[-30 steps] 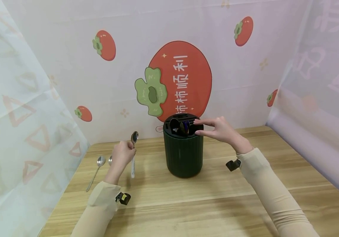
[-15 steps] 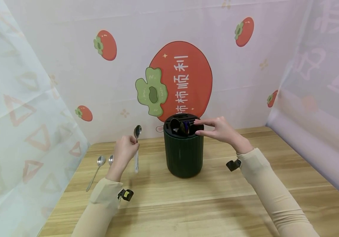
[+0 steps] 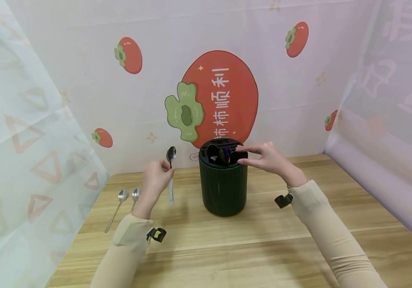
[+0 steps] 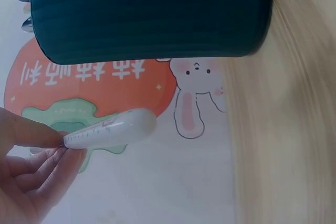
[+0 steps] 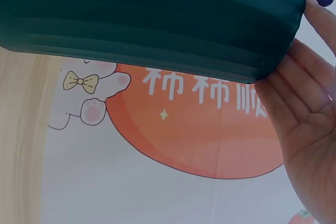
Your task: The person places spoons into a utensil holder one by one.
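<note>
Between thumb and fingers my left hand (image 3: pixel 154 178) pinches a spoon (image 3: pixel 171 153) by its neck, bowl up. Its white handle (image 4: pixel 115 129) hangs below the fingers and points toward the camera in the left wrist view. To the right stands a dark green ribbed utensil holder (image 3: pixel 224 190) with a black slotted top. Several utensils stick out of it, among them a dark spoon (image 3: pixel 212 150) and a purple-blue piece (image 3: pixel 226 154). My right hand (image 3: pixel 268 158) rests at the holder's right rim, fingers extended; in the right wrist view the fingers lie along its side.
Two metal spoons lie on the wooden table (image 3: pixel 209 256) at the left: one spoon (image 3: pixel 122 195) in full view, the other spoon (image 3: pixel 135 194) partly behind my left wrist. A printed cloth backdrop (image 3: pixel 148 100) rises behind the holder, with cloth at both sides.
My left hand has moved right and up with the spoon, closer to the holder. More of the second spoon on the table now shows. My right hand has stayed at the rim.
</note>
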### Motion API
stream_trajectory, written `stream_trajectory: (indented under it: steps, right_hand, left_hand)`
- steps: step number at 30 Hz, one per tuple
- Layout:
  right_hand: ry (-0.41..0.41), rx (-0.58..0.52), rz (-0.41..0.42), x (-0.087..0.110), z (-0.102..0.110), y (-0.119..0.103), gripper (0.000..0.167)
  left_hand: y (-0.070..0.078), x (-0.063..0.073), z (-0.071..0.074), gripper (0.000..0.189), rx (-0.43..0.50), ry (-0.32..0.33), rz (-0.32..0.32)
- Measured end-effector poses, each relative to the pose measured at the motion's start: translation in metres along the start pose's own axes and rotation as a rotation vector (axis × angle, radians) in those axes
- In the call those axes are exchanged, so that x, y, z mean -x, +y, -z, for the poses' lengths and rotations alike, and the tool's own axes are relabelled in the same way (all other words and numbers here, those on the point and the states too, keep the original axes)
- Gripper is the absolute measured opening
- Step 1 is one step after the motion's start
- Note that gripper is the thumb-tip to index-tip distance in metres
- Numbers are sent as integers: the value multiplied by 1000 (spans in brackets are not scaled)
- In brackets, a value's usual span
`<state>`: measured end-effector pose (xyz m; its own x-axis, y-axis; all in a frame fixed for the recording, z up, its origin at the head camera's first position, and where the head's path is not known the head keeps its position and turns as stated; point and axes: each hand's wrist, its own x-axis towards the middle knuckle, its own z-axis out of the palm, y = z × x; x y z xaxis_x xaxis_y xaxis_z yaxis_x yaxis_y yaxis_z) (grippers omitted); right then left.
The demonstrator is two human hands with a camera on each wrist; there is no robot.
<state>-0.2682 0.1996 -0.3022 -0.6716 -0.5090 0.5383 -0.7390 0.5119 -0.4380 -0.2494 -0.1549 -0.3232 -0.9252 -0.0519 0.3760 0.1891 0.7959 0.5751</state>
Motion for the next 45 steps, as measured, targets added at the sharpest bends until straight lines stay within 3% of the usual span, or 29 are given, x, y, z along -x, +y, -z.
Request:
stream_trajectory:
  steps: [22, 45]
  right_hand:
    - [0, 2, 19, -1, -1, 3, 37]
    - [-10, -4, -10, 0, 0, 2, 37]
  left_hand:
    - [29, -6, 1, 9, 94, 74, -29]
    - [67, -12, 9, 11, 175, 182, -159]
